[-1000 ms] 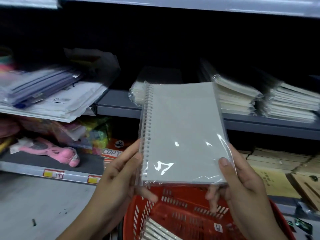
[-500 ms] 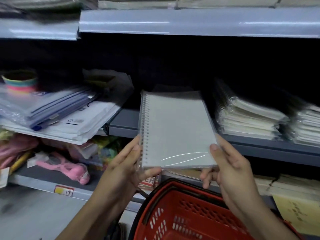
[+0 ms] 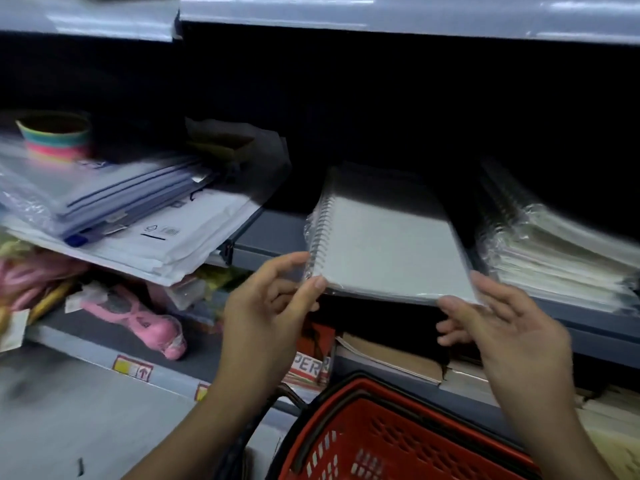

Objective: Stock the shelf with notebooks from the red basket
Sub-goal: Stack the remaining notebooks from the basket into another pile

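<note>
Lying flat at centre frame, the wrapped spiral notebook [image 3: 388, 244] sits on the grey shelf [image 3: 270, 237], its near edge overhanging the lip and its long axis running away toward the dark upper part of the frame. The left hand [image 3: 266, 306] touches the near spiral corner with thumb and fingertips; whether it pinches is unclear. The right hand [image 3: 502, 327] is spread, fingers straight against the near right corner. Both hands are below the notebook, about equally near, so the likely move is a push upward and inward. The red basket [image 3: 391, 441] sits at bottom centre.
</note>
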